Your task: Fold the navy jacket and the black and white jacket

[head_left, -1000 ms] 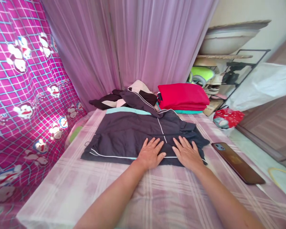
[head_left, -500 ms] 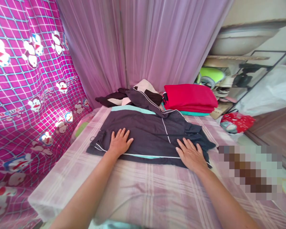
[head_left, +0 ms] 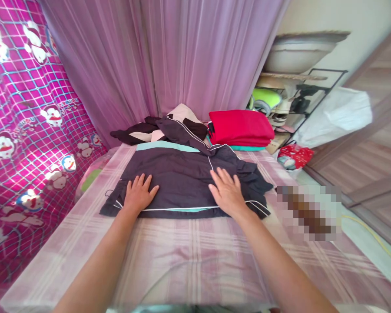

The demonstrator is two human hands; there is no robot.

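Note:
A dark grey jacket [head_left: 179, 182] with white piping and a light teal band lies spread on a plaid cloth-covered table [head_left: 189, 256]. Flat on the jacket's left part rests my left hand [head_left: 139, 193], fingers spread. My right hand [head_left: 227, 191] lies on its right half with the fingers apart, just below a short white stripe. Neither hand grips the fabric. One sleeve of the jacket reaches back toward a loose heap of black and pale clothes [head_left: 138, 132]. What is under the jacket is hidden.
Behind the jacket on the right sits a folded red cloth stack [head_left: 241, 128] with teal beneath it. A purple curtain [head_left: 189, 56] hangs at the back, a pink patterned curtain [head_left: 65, 134] at the left. A rack with shoes [head_left: 278, 117] stands right; a blurred-out patch covers the table's right side.
The view has turned to the right, so everything sits further left. My right hand has slid inward and slightly up the jacket. My left hand stays at nearly the same spot on it.

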